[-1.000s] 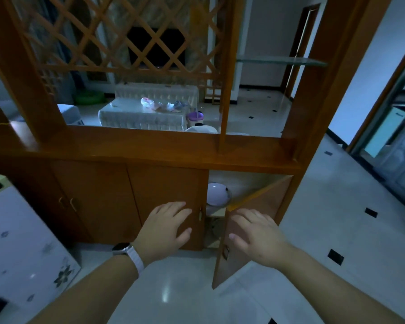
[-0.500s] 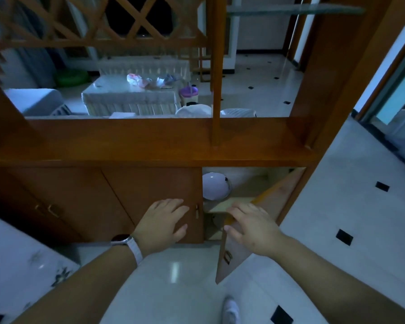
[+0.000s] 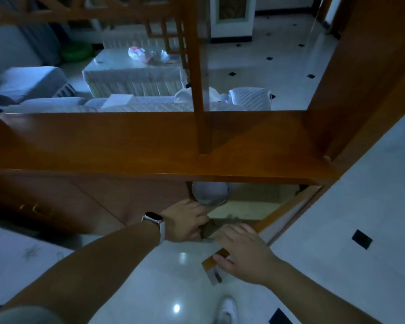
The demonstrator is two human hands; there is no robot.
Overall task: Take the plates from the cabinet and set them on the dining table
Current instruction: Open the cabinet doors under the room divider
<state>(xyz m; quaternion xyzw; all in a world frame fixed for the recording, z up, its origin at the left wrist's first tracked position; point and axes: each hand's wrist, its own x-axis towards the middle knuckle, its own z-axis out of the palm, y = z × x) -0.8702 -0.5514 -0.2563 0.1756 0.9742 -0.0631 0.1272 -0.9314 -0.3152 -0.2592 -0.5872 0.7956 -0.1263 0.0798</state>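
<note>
Down at the bottom edge, a white shoe (image 3: 227, 311) stood on the glossy tile floor (image 3: 337, 230). Just above it, my right hand (image 3: 241, 251) lay loosely over the top corner of the open cabinet door (image 3: 281, 218), fingers fairly straight, not clamped. My left hand (image 3: 185, 223), with a watch (image 3: 153, 218) on the wrist, was at the edge of the cabinet (image 3: 126, 146) opening; too blurry to tell if it was gripping anything. Right past its fingers, a pale plate (image 3: 209, 194) sat inside the cabinet, partly hidden under the wooden top. Way beyond, a covered coffee table (image 3: 131, 69).
</note>
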